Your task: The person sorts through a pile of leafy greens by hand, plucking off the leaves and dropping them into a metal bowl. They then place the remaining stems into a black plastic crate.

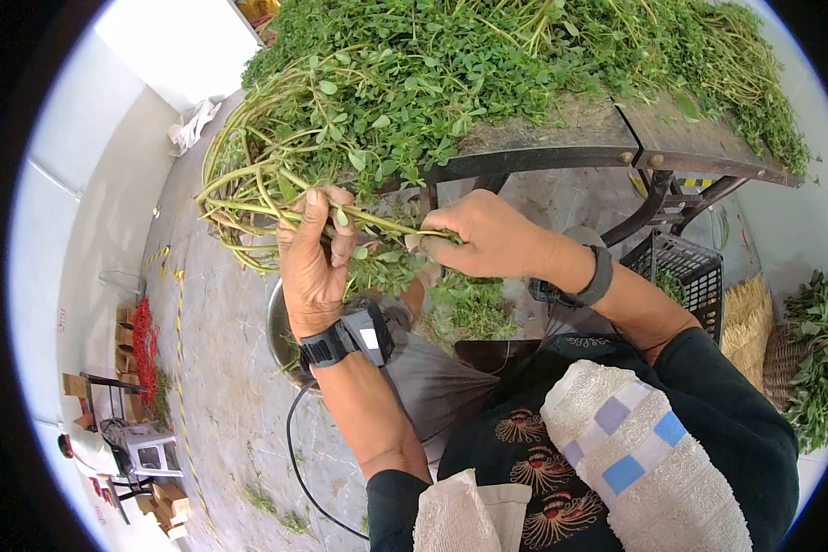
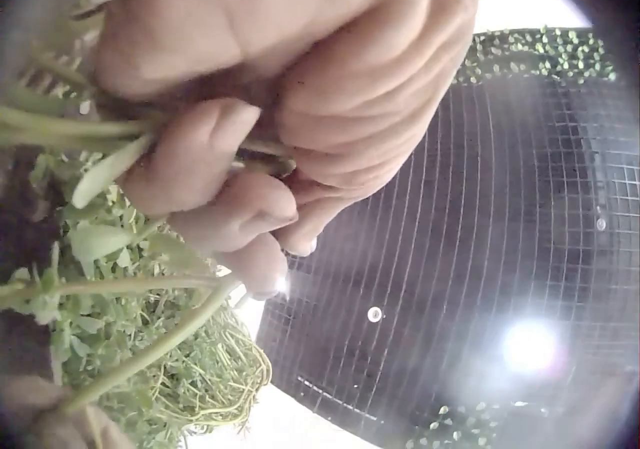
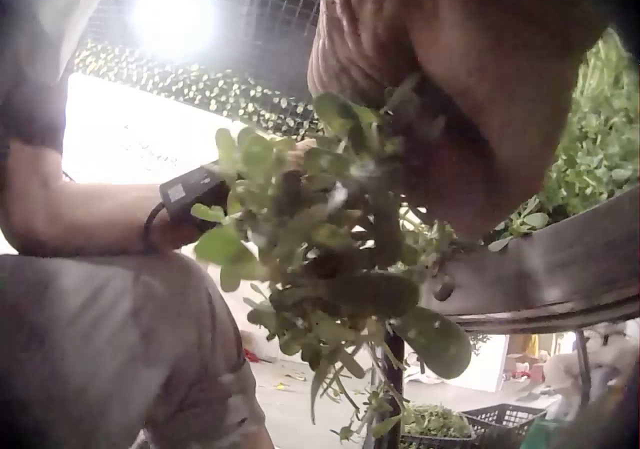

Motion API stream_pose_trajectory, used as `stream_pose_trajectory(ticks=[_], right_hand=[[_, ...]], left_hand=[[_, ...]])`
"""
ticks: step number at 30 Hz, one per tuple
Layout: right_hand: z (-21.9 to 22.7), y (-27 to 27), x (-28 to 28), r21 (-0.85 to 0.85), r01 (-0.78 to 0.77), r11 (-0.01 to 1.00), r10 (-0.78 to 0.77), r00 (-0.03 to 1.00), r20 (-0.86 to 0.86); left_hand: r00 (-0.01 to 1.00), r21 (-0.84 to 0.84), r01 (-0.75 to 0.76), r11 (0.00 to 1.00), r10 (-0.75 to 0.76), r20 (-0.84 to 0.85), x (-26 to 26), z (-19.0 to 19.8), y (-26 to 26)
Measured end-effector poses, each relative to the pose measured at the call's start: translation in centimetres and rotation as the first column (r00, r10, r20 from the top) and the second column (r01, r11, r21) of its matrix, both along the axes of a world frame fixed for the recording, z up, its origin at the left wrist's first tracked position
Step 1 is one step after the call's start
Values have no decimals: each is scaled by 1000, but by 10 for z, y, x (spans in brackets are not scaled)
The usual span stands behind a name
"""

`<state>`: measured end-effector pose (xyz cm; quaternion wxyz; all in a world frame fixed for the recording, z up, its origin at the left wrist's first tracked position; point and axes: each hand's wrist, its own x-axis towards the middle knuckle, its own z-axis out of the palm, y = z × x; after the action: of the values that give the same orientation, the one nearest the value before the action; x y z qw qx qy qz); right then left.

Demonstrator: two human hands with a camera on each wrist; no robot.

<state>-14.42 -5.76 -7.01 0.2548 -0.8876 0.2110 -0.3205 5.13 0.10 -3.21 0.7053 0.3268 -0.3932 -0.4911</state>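
My left hand [image 1: 313,258] grips a bunch of long, pale-green purslane stems [image 1: 245,195], whose loose ends fan out to the left. In the left wrist view, its fingers [image 2: 235,209] are curled around several stems. At the other side of the bunch, my right hand [image 1: 489,235] pinches the stems between thumb and fingers, a short way from the left hand. Small rounded leaves [image 3: 300,239] hang just below the right hand in the right wrist view and cover part of its fingertips. Both hands are in front of a big leafy heap [image 1: 469,74].
The heap lies on a wooden table with a dark front edge [image 1: 543,164]. Below right stand a black plastic crate [image 1: 699,276] and a woven basket [image 1: 786,366] by more greens. A metal bowl [image 1: 281,322] is partly hidden behind my left arm. Far left, a person [image 1: 92,455] sits.
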Motion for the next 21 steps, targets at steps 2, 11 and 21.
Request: stream_pose_trajectory(ticks=[2, 11, 21], right_hand=[[-4, -1, 5, -169, 57, 984, -57, 998, 0], [10, -35, -35, 748, -613, 257, -263, 700, 664], [31, -14, -14, 648, -174, 741, -55, 947, 317]], left_hand=[[999, -24, -10, 1000, 11, 34, 1, -2, -1], [862, -219, 273, 937, -339, -377, 24, -4, 2], [816, -184, 307, 934, -358, -455, 17, 1, -1]])
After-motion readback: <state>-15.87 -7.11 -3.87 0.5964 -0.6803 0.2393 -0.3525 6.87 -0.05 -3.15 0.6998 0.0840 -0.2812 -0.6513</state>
